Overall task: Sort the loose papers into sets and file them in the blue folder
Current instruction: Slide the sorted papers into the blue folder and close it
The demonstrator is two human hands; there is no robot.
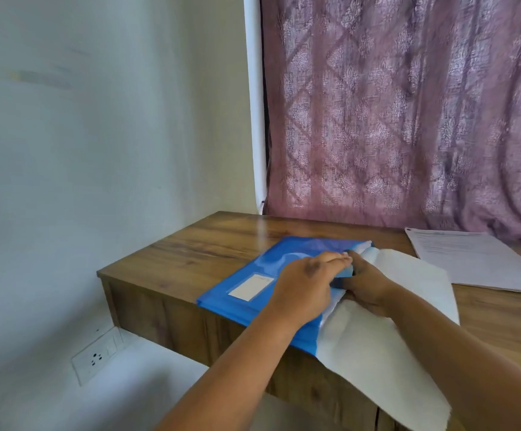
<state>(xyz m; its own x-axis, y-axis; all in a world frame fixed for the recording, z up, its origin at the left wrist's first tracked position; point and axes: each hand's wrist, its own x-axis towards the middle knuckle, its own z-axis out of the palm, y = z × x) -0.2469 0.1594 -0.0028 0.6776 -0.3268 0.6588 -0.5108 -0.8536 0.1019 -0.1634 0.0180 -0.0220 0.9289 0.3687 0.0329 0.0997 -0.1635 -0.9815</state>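
Blue folder (262, 275) flat on wooden bench (190, 250), centre frame, white label (250, 287) on cover. Left hand (302, 287) pinches folder's open edge, fingers curled on flap. Right hand (368, 287) holds white papers (408, 275) at opening, partly inside. Second paper stack (476, 259) at right, apart. Purple curtain (408, 104) behind.

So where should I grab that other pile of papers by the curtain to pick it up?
Probably the near long edge of the paper stack, coming from your right. It lies flat on the desk, clear of the blue folder, so slide fingers under and pinch.
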